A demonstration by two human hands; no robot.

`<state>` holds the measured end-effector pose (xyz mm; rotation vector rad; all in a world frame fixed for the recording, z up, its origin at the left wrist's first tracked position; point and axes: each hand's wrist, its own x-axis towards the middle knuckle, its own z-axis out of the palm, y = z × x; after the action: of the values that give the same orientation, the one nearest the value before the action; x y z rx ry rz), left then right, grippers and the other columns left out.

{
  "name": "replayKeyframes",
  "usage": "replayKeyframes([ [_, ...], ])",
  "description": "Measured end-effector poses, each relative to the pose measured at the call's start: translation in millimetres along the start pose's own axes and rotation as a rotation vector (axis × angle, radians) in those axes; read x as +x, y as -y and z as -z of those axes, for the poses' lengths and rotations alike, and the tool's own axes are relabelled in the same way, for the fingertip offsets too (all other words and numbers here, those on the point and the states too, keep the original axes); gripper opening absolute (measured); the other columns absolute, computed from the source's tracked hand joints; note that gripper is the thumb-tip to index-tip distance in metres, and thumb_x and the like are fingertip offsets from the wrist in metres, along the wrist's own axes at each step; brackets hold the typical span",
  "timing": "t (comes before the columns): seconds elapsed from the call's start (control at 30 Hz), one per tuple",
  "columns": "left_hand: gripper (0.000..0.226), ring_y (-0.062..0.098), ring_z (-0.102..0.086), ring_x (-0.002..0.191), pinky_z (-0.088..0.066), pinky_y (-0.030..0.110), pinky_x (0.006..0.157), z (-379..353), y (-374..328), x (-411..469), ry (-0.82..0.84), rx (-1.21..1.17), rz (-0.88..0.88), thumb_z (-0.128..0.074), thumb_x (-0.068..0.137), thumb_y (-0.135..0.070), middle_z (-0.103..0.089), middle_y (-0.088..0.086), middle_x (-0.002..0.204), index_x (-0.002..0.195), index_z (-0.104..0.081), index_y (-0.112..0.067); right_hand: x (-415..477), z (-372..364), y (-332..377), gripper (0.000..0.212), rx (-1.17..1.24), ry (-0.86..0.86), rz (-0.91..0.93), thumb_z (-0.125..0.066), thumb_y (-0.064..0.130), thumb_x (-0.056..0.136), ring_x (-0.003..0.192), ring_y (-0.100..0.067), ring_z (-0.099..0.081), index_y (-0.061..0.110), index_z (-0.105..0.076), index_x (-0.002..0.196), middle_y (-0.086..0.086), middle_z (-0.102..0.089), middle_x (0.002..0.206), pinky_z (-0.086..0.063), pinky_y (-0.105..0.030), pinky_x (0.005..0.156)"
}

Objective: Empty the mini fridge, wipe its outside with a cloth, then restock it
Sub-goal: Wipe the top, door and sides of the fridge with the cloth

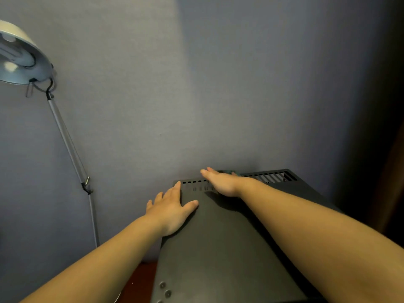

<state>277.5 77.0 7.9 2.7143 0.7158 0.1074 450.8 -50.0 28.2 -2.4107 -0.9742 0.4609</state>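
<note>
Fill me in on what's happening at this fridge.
A person leans over the dark mini fridge with both hands on its top. The left hand lies flat, fingers spread, at the top's left edge. The right hand reaches to the back by the vent slots, fingers straight over a small dark scrap that may be the cloth, mostly hidden. It looks like the wiping stage. The fridge's inside is out of view.

We can read no text, label, brand, number or sign here. The dark top of the mini fridge (218, 241) carries no writing that we can make out, and neither does the lamp (20, 60) or the wall (218, 84) behind.
</note>
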Motion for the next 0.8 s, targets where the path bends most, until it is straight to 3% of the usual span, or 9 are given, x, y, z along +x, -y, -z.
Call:
replayKeyframes([
  [0.07,0.094,0.030,-0.011,0.154,-0.015,0.056,0.122,-0.9,1.9,0.3,-0.002,-0.032,-0.006,-0.033,0.090,-0.078,-0.012,-0.004,0.169,0.160,0.009,-0.031,3.1,-1.4,5.0,0.095,0.067,0.046,0.007,-0.010,0.091,0.073,0.155,-0.023,0.007,0.047,-0.005,0.157,0.013,-0.001,0.168,0.006,-0.054,0.123],
  [0.2,0.098,0.027,-0.016,0.154,-0.020,0.053,0.120,-3.5,7.2,2.8,0.008,-0.107,-0.008,-0.037,0.090,-0.077,-0.015,-0.002,0.168,0.157,0.019,-0.034,5.5,-3.7,21.0,0.073,0.195,0.095,0.051,-0.017,0.073,0.097,0.155,-0.022,-0.010,0.035,-0.015,0.159,0.006,-0.013,0.168,-0.005,-0.050,0.125],
  [0.4,0.106,0.024,-0.011,0.155,-0.018,0.053,0.122,-8.4,11.0,5.5,-0.010,-0.217,0.023,-0.039,0.084,-0.081,-0.008,-0.001,0.169,0.153,0.027,-0.036,32.7,-23.5,57.8,0.094,0.177,0.188,0.077,-0.020,0.084,0.085,0.151,-0.024,-0.026,0.024,-0.036,0.155,-0.002,-0.031,0.163,-0.017,-0.048,0.122],
  [0.47,0.108,0.023,-0.009,0.155,-0.018,0.052,0.122,-8.6,10.7,6.2,-0.021,-0.227,0.040,-0.040,0.082,-0.081,-0.005,-0.001,0.170,0.153,0.027,-0.035,39.4,-22.9,62.0,0.086,0.212,0.211,0.106,-0.019,0.075,0.095,0.145,-0.026,-0.037,0.015,-0.042,0.152,-0.006,-0.041,0.157,-0.027,-0.039,0.114],
  [0.53,0.109,0.023,-0.008,0.155,-0.017,0.052,0.122,-8.3,10.3,6.5,-0.030,-0.221,0.057,-0.040,0.081,-0.082,-0.004,-0.001,0.170,0.154,0.026,-0.034,40.7,-20.5,64.6,0.077,0.244,0.230,0.128,-0.018,0.067,0.101,0.143,-0.024,-0.038,0.013,-0.041,0.152,-0.003,-0.041,0.157,-0.026,-0.035,0.102],
  [0.63,0.109,0.023,-0.008,0.156,-0.017,0.052,0.122,-7.3,8.0,5.3,-0.031,-0.207,0.088,-0.042,0.084,-0.080,-0.004,-0.001,0.170,0.154,0.025,-0.031,37.1,-19.9,65.4,0.074,0.249,0.252,0.146,-0.018,0.064,0.103,0.139,-0.023,-0.041,0.014,-0.041,0.152,-0.001,-0.040,0.158,-0.026,-0.033,0.099],
  [0.73,0.110,0.024,-0.010,0.155,-0.019,0.052,0.122,-6.4,4.9,4.5,-0.027,-0.194,0.125,-0.042,0.082,-0.080,-0.007,0.001,0.170,0.155,0.024,-0.030,27.8,-19.7,65.3,0.073,0.234,0.259,0.156,-0.019,0.064,0.103,0.131,-0.020,-0.045,0.015,-0.045,0.151,0.000,-0.042,0.156,-0.028,-0.034,0.103],
  [0.8,0.109,0.025,-0.012,0.155,-0.020,0.052,0.121,-4.9,4.7,3.7,-0.022,-0.193,0.136,-0.042,0.083,-0.076,-0.008,0.002,0.169,0.156,0.023,-0.029,18.5,-19.2,65.3,0.074,0.244,0.273,0.153,-0.021,0.065,0.102,0.135,-0.020,-0.043,0.015,-0.046,0.150,0.001,-0.041,0.157,-0.027,-0.037,0.113],
])
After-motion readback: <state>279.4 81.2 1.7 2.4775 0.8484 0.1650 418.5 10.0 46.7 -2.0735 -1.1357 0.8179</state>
